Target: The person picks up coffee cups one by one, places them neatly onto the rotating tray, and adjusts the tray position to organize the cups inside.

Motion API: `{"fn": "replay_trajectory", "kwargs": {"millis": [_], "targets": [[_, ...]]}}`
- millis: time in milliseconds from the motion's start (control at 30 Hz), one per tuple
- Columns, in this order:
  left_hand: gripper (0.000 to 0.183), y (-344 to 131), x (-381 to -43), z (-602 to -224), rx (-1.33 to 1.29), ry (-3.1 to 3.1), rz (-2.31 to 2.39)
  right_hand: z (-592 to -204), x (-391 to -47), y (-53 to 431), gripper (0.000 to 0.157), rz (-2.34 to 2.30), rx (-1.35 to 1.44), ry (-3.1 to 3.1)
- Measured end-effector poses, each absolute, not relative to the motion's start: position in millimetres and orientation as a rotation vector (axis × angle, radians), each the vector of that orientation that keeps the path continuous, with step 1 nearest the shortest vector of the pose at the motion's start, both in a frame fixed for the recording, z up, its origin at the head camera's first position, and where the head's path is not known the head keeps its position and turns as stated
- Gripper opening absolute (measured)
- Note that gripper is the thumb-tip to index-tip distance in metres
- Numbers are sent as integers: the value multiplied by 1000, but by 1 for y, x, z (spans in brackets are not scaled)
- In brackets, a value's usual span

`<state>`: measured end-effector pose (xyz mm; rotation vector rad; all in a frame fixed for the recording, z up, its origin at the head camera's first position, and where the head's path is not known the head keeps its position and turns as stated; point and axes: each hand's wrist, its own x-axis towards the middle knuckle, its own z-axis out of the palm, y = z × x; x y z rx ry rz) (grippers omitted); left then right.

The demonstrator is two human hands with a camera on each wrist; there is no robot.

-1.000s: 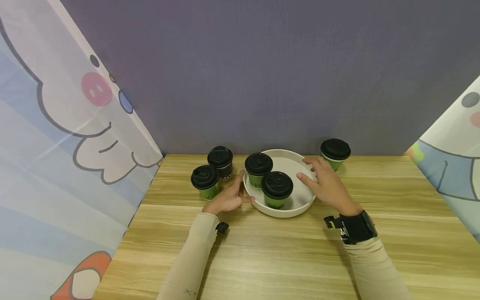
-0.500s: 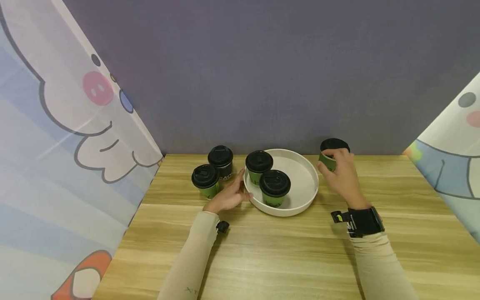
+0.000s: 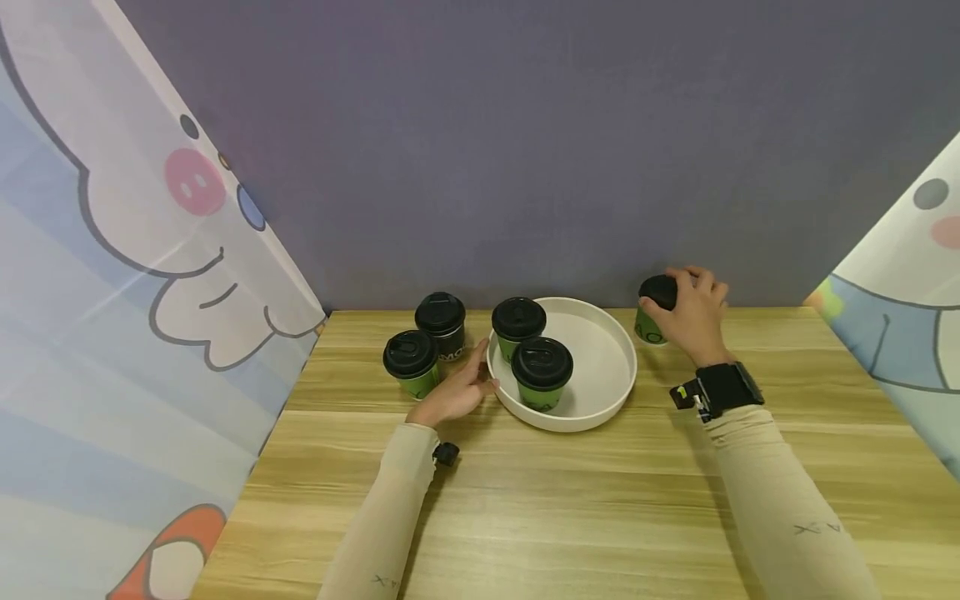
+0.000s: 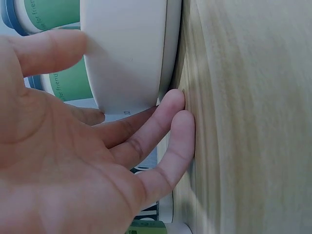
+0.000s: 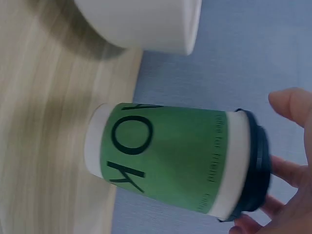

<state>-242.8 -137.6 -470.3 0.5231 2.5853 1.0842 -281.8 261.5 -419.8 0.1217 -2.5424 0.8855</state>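
Observation:
My right hand (image 3: 693, 321) is around the black lid of a green paper coffee cup (image 5: 168, 156) standing at the back right. In the right wrist view my fingertips are at the far side of the lid, and the thumb stands apart from it. My left hand (image 3: 455, 393) lies at the left side of a round white tray (image 3: 600, 367), fingers extended, thumb against its outer wall (image 4: 124, 53). Two lidded green coffee cups stand on the tray: a rear one (image 3: 517, 321) and a front one (image 3: 542, 371), close together.
Left of the tray stand a black lidded coffee cup (image 3: 441, 323) and another green one (image 3: 412, 364), side by side. The wooden table (image 3: 540, 517) meets a grey panel (image 3: 555, 150) at its back edge. Cartoon-printed curtains hang at both sides.
My right hand has left the tray's right rim and moved right and back to the lone green cup. Both cups on the tray have shifted slightly clockwise. My left hand stays beside the tray.

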Motion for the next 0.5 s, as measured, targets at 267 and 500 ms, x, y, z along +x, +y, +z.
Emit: {"fn": "replay_trajectory", "kwargs": {"millis": [267,500], "targets": [[74,-136,-242,-470,552,2585,1090,-427,-292,266,76,826,51,-2680],[68,-136,-242,-469,538,2635,1059,-430,-292,265,74,827,68,-2682]]}}
